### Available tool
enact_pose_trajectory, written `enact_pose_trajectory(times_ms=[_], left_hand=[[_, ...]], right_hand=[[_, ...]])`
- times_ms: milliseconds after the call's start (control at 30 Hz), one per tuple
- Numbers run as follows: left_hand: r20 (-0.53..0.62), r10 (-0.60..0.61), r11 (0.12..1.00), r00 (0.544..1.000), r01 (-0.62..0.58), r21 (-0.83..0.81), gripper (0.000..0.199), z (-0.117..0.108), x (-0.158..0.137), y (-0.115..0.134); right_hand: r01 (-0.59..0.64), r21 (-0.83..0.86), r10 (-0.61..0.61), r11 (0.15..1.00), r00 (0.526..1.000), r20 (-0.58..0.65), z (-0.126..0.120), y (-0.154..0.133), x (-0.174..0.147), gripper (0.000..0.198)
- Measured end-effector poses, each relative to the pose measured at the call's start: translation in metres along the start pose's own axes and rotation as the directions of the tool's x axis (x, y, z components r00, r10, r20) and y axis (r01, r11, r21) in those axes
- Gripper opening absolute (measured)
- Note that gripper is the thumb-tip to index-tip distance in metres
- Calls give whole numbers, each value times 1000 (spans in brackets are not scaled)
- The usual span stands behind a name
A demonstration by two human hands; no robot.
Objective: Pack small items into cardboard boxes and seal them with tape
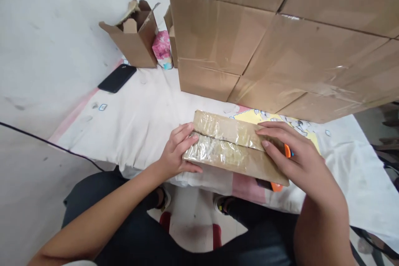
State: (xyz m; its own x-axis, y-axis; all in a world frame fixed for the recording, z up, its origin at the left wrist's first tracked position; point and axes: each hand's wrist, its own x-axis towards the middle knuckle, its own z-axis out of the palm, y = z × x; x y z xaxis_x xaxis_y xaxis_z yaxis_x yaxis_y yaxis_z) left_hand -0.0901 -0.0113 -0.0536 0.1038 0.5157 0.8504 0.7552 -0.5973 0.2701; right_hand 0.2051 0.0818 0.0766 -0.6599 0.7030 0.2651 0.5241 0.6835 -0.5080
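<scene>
Gripped flat, brown, taped cardboard package (226, 156) at frame centre with left hand (177, 149), rested open-fingered right hand (297, 156) on top.

Black phone (117, 78) on cloth (156, 106) (wrinkled).

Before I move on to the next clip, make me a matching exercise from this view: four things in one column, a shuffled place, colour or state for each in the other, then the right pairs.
Things
1. phone
2. open box
3. taped cardboard
4. small packet

Descriptions
A. touched by both the left hand and the right hand
B. mostly pink, with some blue
C. black, lying flat on the white cloth
D. brown, with raised flaps

Pairs: 1-C, 2-D, 3-A, 4-B
</scene>
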Motion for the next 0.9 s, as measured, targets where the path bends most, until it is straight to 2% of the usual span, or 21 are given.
enact_pose_trajectory(times_ms=[100, 300, 567, 900], left_hand=[[29, 33, 999, 999, -32, -32, 74, -4, 10, 1], [4, -56, 997, 998, 56, -61, 70, -1, 16, 9], [39, -28, 999, 999, 29, -25, 63, -3, 26, 8], [24, -47, 999, 999, 47, -12, 69, 1, 20, 8]], right_hand=[[4, 18, -3, 1000, 1000, -25, 4, 3, -2, 24], [-17, 63, 20, 998, 999, -42, 8, 8, -5, 27], [-76, 131, 73, 988, 997, 23, 8, 17, -4, 30], [-103, 161, 102, 982, 995, 16, 8, 15, -3, 29]])
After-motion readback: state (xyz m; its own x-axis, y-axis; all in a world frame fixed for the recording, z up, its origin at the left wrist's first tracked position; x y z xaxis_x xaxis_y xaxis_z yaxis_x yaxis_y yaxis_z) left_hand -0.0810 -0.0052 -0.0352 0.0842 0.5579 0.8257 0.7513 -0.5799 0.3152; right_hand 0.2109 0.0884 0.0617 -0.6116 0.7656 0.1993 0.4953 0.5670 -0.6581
